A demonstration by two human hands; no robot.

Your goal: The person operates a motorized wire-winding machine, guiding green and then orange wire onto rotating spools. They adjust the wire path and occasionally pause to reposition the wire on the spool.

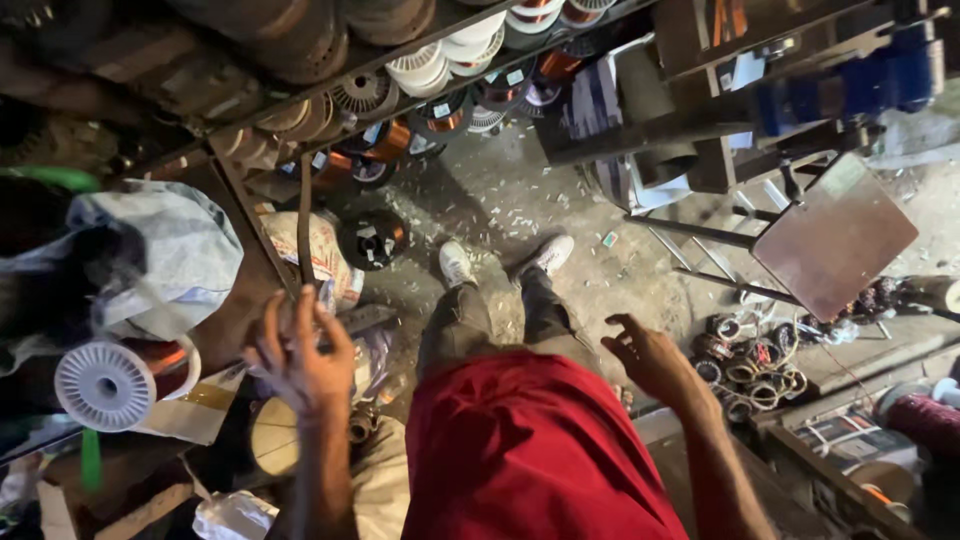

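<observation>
The fingers (283, 318) of the left hand (300, 360) were spread wide and slightly curled, holding nothing — the hand was blurred, so I could not tell whether the fingertips brushed the dark strap (305, 230) that hung straight down just above them from the edge of the shelf (330, 85). The right hand (650, 355) was also open, fingers loosely bent and apart, with nothing in its grasp; it hovered above the floor (500, 200), near a heap of small copper coils (745, 365) that lay to its right.

The strap ran down in front of a printed sack (330, 262) leaning by the shelf frame, with a dark spool (372, 240) of wire just beside the sack. To the left of the left hand, a white spool (110, 383) wound with copper wire lay on its side on a cluttered bench, below a bundled grey bag (180, 250). More spools, white and copper, filled the shelf above.

The person stood in a red shirt (530, 450) and dark trousers, white shoes (455, 262) planted on a floor strewn with pale scraps. Further right, a flat brown panel (835, 235) sat tilted on a metal frame — well apart from either hand. A dark red spool (925, 420) showed at the right edge.
</observation>
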